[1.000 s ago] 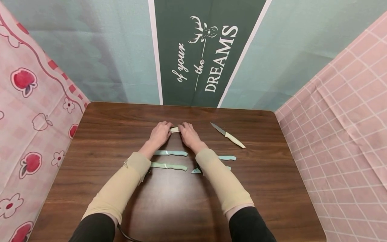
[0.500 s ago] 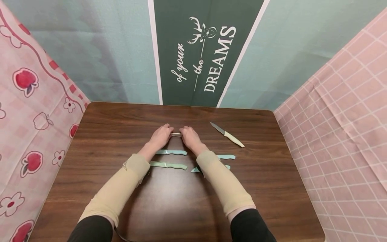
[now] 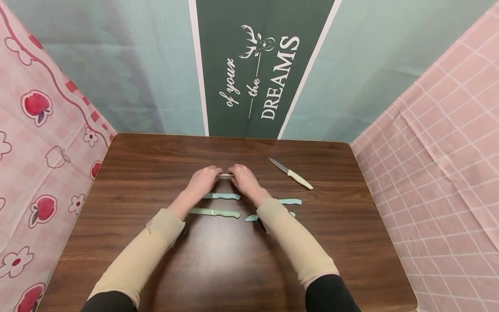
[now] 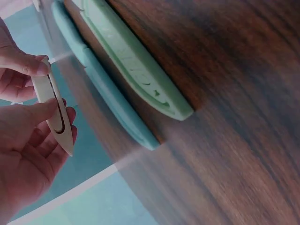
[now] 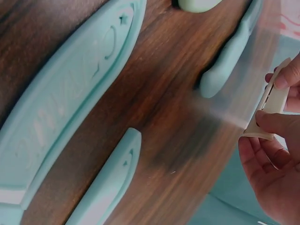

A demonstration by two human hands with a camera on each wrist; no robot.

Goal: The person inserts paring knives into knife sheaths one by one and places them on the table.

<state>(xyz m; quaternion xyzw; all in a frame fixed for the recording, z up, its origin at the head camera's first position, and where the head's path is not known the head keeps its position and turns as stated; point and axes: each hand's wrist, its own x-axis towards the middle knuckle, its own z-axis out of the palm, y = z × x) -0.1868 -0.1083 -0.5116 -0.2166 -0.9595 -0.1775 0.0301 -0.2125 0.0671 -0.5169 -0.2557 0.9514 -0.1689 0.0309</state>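
Observation:
Both hands hold a cream knife sheath (image 4: 66,142) between them, raised in front of the person. My left hand (image 3: 202,180) pinches its pointed end, the thumb on its slotted side in the left wrist view. The wide open end of the sheath (image 5: 279,101) is between the thumb and fingers of my right hand (image 3: 244,180). In the head view only a thin strip of it shows between the hands. To the right of my right hand lies a bare knife with a cream handle (image 3: 300,179), its blade pointing back and left.
Below the hands lie a sheathed blue knife (image 3: 226,196) and a sheathed green knife (image 3: 222,213). Two sheathed light-blue knives, one with a visible handle (image 3: 292,201), lie partly hidden under the right forearm. The brown table (image 3: 218,268) meets fabric walls at its back and sides.
Both hands have come slightly nearer the person, still on the sheath. It has turned from showing its broad face to showing a thin edge in the head view. The knives stay put.

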